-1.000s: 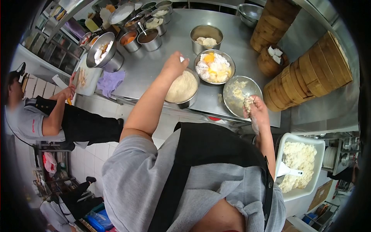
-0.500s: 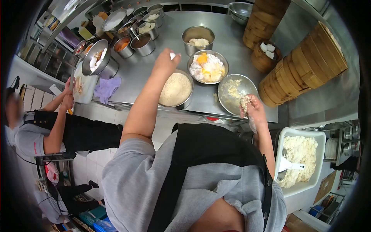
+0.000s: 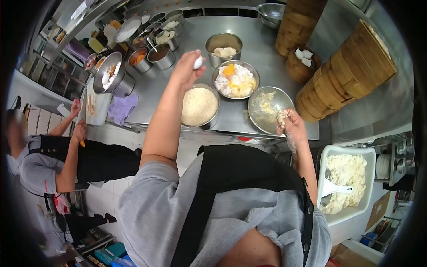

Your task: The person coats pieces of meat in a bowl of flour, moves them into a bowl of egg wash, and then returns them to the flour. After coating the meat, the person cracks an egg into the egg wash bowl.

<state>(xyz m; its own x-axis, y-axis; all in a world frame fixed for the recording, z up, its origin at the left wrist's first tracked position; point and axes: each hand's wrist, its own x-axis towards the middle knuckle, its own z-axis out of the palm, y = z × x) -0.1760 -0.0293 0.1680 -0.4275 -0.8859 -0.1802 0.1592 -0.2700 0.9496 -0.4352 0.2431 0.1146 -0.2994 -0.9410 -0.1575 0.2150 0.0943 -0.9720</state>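
Observation:
My left hand (image 3: 188, 67) is closed around a white egg (image 3: 198, 62), held up left of a steel bowl (image 3: 216, 71) with white powder and yellow egg yolk (image 3: 228, 70) in it. My right hand (image 3: 292, 126) is curled over the near right rim of a wider steel bowl (image 3: 260, 121) smeared with pale paste. Clumpy pale dough (image 3: 282, 118) coats its fingers and sits in their grip. A clear glove seems to cover that hand. Below my left hand stands a steel pot of pale crumbs (image 3: 199, 107).
Stacked bamboo steamers (image 3: 344, 73) rise at the right, near a small steamer with white pieces (image 3: 304, 57). A steel pot with dough (image 3: 224, 51) stands behind. At left are sauce pots (image 3: 161, 57), a purple cloth (image 3: 122, 109) and a co-worker (image 3: 66, 151) with a knife. A white tub (image 3: 327, 209) is lower right.
My left hand has turned and dropped slightly, showing more of the egg. My right hand stays at the bowl. The co-worker's hands have moved apart. The view has shifted slightly.

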